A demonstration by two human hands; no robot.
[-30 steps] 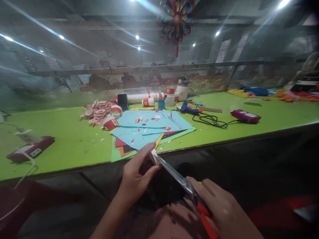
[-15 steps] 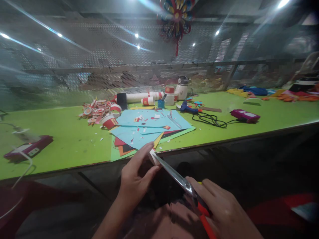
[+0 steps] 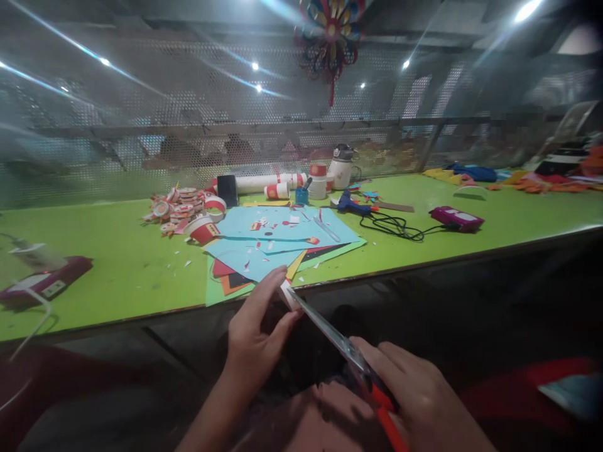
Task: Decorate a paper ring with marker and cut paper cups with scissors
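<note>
Pinching a small white piece (image 3: pixel 286 292) with the left hand (image 3: pixel 253 329), thumb below and fingers above. Gripping scissors (image 3: pixel 330 324) by the red handles in the right hand (image 3: pixel 411 384), with the long blades slanting up to the white piece, right by the near edge of the green table (image 3: pixel 122 270). Cannot tell cutting from just touching. On the table, can see blue sheets (image 3: pixel 235 223) on top of sheets in other colors, with tiny scraps all over. To the left, can see 1 tilted red and white cup (image 3: pixel 203 230) just beside a heap of small round pieces (image 3: pixel 181 204). Farther back, can spot 1 white tube (image 3: pixel 257 184) lying down and 1 white jug (image 3: pixel 340 174) standing up. To the right, can see 1 blue glue gun (image 3: pixel 351 204) near a messy black cord (image 3: pixel 400 233) and 1 purple box (image 3: pixel 456 219).
</note>
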